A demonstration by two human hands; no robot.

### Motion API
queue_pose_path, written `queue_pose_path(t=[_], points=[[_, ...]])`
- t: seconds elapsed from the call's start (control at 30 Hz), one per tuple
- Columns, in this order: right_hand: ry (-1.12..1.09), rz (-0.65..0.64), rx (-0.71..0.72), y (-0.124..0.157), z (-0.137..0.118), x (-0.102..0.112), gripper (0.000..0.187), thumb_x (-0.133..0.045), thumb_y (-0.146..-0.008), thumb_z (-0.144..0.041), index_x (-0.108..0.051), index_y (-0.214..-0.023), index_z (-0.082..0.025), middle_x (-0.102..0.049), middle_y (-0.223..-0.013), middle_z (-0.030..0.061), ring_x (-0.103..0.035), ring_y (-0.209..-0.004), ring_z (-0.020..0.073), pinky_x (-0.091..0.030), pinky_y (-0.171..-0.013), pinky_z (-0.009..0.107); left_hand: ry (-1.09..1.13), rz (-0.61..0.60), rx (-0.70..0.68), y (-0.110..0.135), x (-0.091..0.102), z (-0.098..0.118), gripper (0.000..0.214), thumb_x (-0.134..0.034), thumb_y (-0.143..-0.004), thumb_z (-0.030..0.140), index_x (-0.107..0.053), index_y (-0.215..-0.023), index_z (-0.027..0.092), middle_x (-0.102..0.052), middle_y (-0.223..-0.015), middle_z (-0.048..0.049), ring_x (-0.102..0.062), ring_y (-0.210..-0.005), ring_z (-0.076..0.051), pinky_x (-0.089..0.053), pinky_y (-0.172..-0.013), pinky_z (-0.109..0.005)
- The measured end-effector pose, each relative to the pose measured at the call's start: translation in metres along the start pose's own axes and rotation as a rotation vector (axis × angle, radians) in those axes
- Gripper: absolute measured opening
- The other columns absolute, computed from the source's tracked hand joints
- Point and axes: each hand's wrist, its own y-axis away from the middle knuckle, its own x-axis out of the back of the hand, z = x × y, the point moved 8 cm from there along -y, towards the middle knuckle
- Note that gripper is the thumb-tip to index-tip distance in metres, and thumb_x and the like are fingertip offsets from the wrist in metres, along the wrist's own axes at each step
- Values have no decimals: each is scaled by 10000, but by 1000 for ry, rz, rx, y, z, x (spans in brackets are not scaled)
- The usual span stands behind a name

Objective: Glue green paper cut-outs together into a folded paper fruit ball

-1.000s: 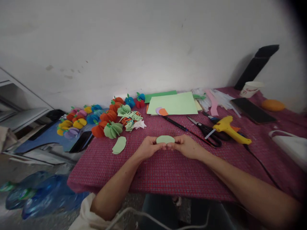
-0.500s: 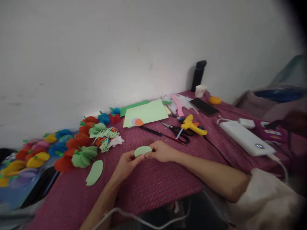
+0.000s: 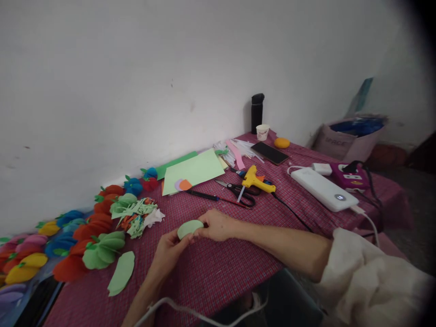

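Observation:
Both my hands pinch a folded light-green paper piece (image 3: 189, 227) just above the red checked tablecloth (image 3: 238, 268). My left hand (image 3: 169, 252) grips its lower left edge, fingers closed. My right hand (image 3: 218, 225) holds its right end between thumb and fingers. A flat green paper cut-out (image 3: 121, 273) lies on the cloth to the left. Beside it sits a green paper pumpkin (image 3: 102, 254).
Coloured paper pumpkins (image 3: 68, 236) and paper scraps (image 3: 136, 217) line the left edge. Farther back lie green paper sheets (image 3: 194, 170), a pen (image 3: 202, 195), scissors (image 3: 238, 190), a yellow glue gun (image 3: 255, 180), a phone (image 3: 270, 152), a cup (image 3: 262, 132), a black bottle (image 3: 257, 111) and a white power bank (image 3: 320, 189).
My view has swung to the right, showing more of the table's right end. Both hands keep hold of the green paper piece, which has shifted left and lower in the picture.

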Motion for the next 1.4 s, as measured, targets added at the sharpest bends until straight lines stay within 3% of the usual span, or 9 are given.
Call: queue_pose_path(t=[0.1, 0.27, 0.4, 0.63, 0.8, 1.07, 1.27, 1.4], points=[[22, 12, 15, -1, 0, 0, 249, -557, -753, -343, -676, -672, -139, -396, -462, -59, -351, -436, 62, -212, -435, 195, 27, -14, 29, -1, -1, -3, 229, -641, -681, 357, -684, -707, 134, -687, -728, -23, -580, -709, -159, -441, -712, -253], [4, -27, 25, -2, 2, -4, 270, -550, -753, -338, -648, -626, -121, -373, -469, -62, -341, -439, 58, -209, -425, 185, -34, 36, 9, 0, 4, -4, 238, -629, -688, 360, -660, -645, 128, -645, -627, -7, -541, -624, -137, -418, -627, -231], [-70, -79, -6, -2, 4, -8, 270, -553, -762, -350, -667, -678, -119, -435, -497, -55, -383, -472, 61, -242, -439, 174, -74, 71, -12, 2, 6, -7, 235, -614, -703, 358, -656, -671, 128, -634, -637, -3, -532, -625, -134, -412, -617, -226], [-61, -67, -67, 0, 12, -5, 268, -574, -737, -362, -653, -627, -131, -361, -455, -69, -331, -436, 56, -216, -415, 181, -101, 60, -27, 2, 4, -4, 285, -612, -721, 358, -671, -904, 148, -679, -805, -21, -568, -732, -156, -432, -693, -241], [-142, -108, -25, -1, 9, -12, 275, -584, -728, -376, -639, -628, -125, -398, -484, -65, -356, -461, 58, -239, -431, 176, -115, 100, -72, 5, 14, 1, 250, -583, -750, 366, -684, -813, 145, -657, -723, -13, -550, -700, -147, -411, -659, -228], [-188, -26, -38, -1, 8, -4, 329, -536, -767, -381, -556, -550, -135, -308, -489, -68, -284, -456, 58, -180, -419, 195, -175, 123, -112, 8, 13, 9, 249, -570, -764, 363, -686, -764, 144, -623, -685, -5, -520, -664, -134, -394, -630, -225], [-154, -37, -15, -1, 8, -5, 325, -546, -760, -359, -555, -523, -136, -297, -485, -66, -279, -458, 60, -190, -430, 198, -139, 154, -177, 9, 16, 17, 213, -580, -770, 329, -698, -850, 170, -665, -785, -29, -568, -742, -150, -423, -692, -235], [-221, -14, 8, -1, 6, -7, 257, -563, -755, -337, -640, -620, -132, -407, -496, -59, -343, -474, 69, -242, -448, 191, -154, 146, -165, 9, 17, 14, 217, -565, -787, 342, -704, -806, 176, -662, -756, -26, -573, -718, -145, -428, -673, -229]])
